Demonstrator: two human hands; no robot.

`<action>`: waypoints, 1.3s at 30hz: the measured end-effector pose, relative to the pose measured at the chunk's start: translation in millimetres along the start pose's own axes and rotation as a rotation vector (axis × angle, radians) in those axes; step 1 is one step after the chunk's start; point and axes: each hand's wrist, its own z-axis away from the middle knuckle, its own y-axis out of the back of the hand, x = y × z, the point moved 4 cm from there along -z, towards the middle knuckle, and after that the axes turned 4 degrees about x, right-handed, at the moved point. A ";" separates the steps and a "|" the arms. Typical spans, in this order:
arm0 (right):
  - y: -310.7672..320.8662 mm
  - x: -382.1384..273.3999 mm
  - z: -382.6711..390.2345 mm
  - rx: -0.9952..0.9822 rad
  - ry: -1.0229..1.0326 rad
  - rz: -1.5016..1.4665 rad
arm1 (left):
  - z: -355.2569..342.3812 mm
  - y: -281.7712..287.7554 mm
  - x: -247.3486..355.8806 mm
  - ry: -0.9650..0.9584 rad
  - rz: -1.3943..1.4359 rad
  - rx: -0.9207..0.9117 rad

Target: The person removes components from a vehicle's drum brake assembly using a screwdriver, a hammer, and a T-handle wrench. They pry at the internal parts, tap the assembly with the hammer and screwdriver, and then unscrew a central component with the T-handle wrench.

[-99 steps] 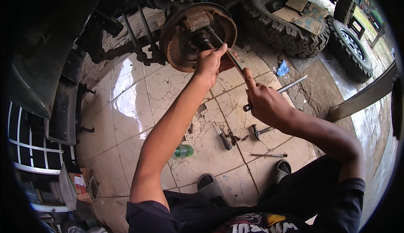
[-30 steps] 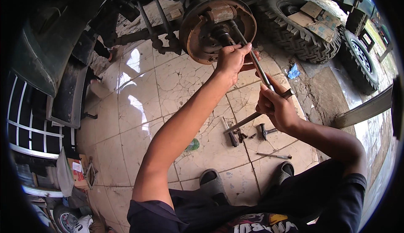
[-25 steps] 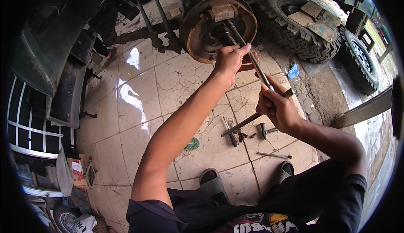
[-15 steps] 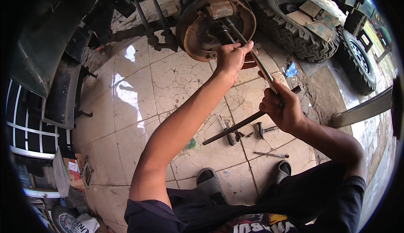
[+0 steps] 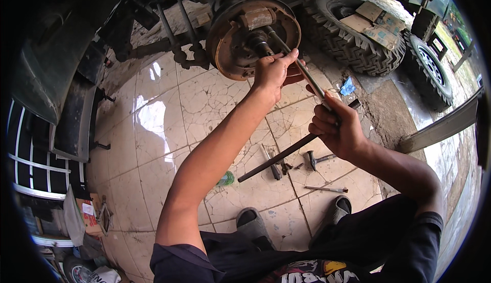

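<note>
My left hand is closed round a long steel rod, thumb laid along it. The rod's far end meets the rusty round brake backing plate, beside the dark axle stub and below a cylindrical metal part. Farther down the rod, my right hand grips its near end. A long dark bar runs crosswise past my right hand, sticking out on both sides. My fingers hide whether bar and rod are joined.
On the cracked tile floor lie a hammer, a screwdriver, a slim tool and a green bottle. A big tyre bearing cardboard lies at the far right, near another wheel. A metal beam juts in from the right.
The view has shifted slightly, so the plate sits a little lower and further left. Both hands keep their hold on the rod, and the bar still crosses at my right hand.
</note>
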 end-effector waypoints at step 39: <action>-20.0 -12.1 5.7 0.081 0.221 0.598 | 5.0 1.7 14.4 -0.046 -0.201 -0.025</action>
